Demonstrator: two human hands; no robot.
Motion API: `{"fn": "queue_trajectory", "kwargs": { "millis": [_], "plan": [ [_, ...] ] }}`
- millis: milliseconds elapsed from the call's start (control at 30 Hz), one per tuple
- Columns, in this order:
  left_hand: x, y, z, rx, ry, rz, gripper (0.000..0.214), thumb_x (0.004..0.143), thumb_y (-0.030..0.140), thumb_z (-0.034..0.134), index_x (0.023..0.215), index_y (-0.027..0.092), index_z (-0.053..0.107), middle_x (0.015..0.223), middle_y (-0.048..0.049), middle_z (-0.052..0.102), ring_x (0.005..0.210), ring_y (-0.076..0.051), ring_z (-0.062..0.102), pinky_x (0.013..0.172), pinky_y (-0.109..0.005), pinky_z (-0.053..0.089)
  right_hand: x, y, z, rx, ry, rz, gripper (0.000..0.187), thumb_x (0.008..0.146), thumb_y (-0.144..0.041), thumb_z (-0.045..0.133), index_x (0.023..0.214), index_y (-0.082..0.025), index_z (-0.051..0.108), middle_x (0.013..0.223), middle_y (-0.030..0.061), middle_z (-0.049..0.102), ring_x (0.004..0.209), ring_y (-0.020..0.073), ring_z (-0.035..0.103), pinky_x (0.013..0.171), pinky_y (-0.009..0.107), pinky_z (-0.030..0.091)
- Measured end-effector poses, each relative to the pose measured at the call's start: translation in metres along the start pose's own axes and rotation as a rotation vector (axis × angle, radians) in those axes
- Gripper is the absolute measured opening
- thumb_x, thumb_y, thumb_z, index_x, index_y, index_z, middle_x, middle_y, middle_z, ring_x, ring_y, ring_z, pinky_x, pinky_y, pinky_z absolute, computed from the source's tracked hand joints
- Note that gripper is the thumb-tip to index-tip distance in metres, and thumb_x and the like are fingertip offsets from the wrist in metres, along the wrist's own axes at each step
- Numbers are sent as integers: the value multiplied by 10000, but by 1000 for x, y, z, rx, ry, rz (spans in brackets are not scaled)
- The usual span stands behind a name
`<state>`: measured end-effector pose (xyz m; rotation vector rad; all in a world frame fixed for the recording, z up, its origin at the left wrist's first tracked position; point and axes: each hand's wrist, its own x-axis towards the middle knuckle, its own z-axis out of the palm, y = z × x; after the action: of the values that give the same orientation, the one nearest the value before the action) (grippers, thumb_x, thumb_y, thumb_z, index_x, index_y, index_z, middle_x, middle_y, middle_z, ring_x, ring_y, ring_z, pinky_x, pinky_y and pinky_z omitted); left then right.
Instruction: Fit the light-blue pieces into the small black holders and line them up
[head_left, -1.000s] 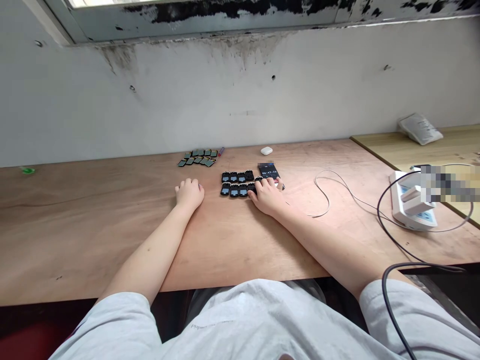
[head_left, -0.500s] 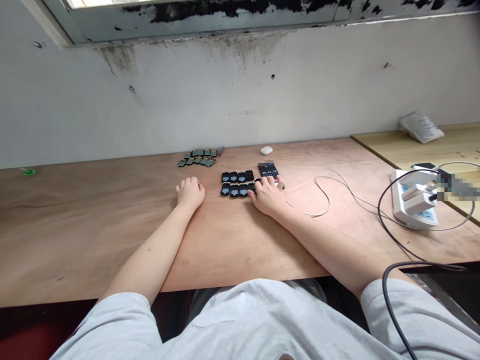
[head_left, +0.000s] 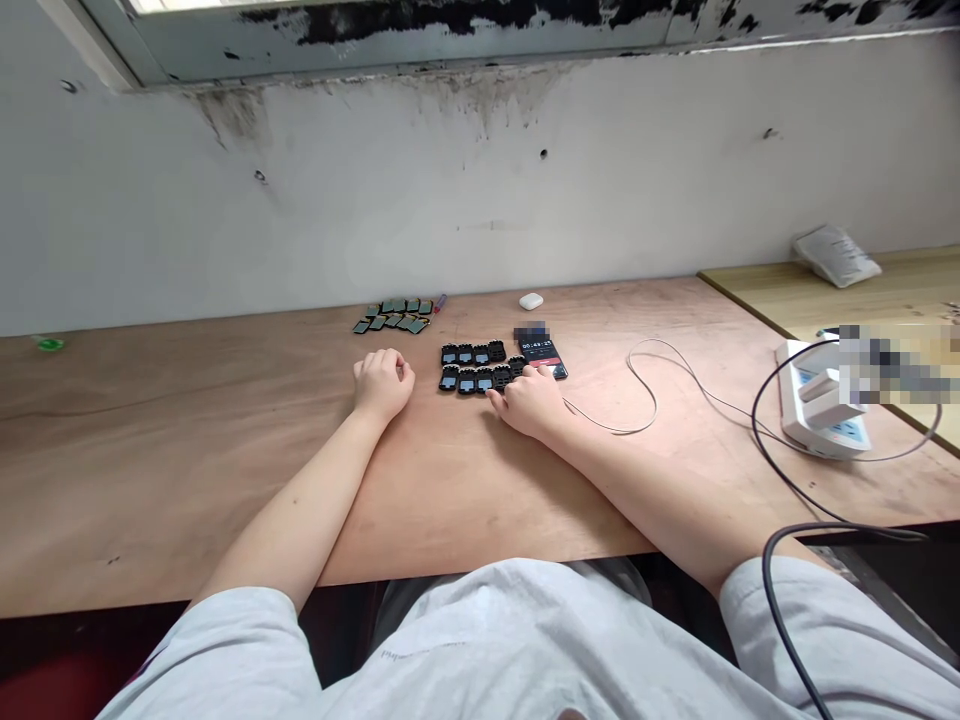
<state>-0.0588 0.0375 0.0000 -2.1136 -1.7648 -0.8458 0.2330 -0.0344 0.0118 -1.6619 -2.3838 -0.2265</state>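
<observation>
My left hand (head_left: 382, 383) rests on the wooden table, its fingers curled into a loose fist with nothing showing in them. My right hand (head_left: 529, 402) lies beside the lower row of black plastic housings (head_left: 466, 380), thumb stretched out to the left and the other fingers partly bent. Its fingertips are by the lower edge of a phone (head_left: 540, 352) that displays a running timer; whether they touch it, I cannot tell. Several housings in the two rows have grey-blue inserts, while those at the right end look plain black. Farther back sits a group of small green circuit boards (head_left: 396, 314).
A small purple-handled tool (head_left: 440, 303) lies beside the boards. Behind the phone is a white earbud case (head_left: 531, 301). To the right, a white power strip (head_left: 821, 405) carries plugs, with a thin white cable (head_left: 654, 395) and a black cable (head_left: 766, 550) looping near my right arm.
My right hand has drawn back towards me off the phone, and its fingers are more bent. More of the phone's screen shows. My left hand has barely shifted.
</observation>
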Motion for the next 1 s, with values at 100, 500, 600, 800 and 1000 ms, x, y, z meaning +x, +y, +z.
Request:
{"fn": "queue_trajectory", "kwargs": {
  "millis": [100,500,600,800,1000],
  "plan": [
    [0,-1,1,-1,16,15,62,907,254,553,855,221,541,920,-91,683,964,-299,613,867,-424,382,-2,-2,-4,34,-31,-106,549,1079,-470,411,870,-146,802,861,161,763,936,293,602,865,414,339],
    [-3,14,-10,-193,-140,278,194,1011,314,463,930,206,603,928,-78,703,900,-235,643,889,-392,430,-3,2,0,211,60,-612,140,931,-149,546,941,-183,682,1020,91,677,975,232,541,860,346,356],
    [-6,20,-13,-229,-175,353,221,1024,322,452,959,207,630,958,-86,715,924,-232,651,897,-391,445,-1,6,3,235,40,-582,160,947,-163,545,967,-180,703,1045,94,673,956,226,555,839,337,378],
    [-12,32,-14,-316,-175,527,214,1039,293,459,972,216,647,976,-82,715,973,-224,662,872,-371,482,-1,7,6,323,88,-602,205,1004,-278,554,1033,-183,733,1090,100,681,989,234,565,889,352,403],
    [-14,38,-15,-358,-146,601,187,1036,269,484,982,219,655,969,-75,710,929,-208,667,844,-352,500,-1,9,8,299,109,-584,260,888,-101,539,1031,-181,740,1125,105,682,1024,245,548,907,367,398]
  ]
}}
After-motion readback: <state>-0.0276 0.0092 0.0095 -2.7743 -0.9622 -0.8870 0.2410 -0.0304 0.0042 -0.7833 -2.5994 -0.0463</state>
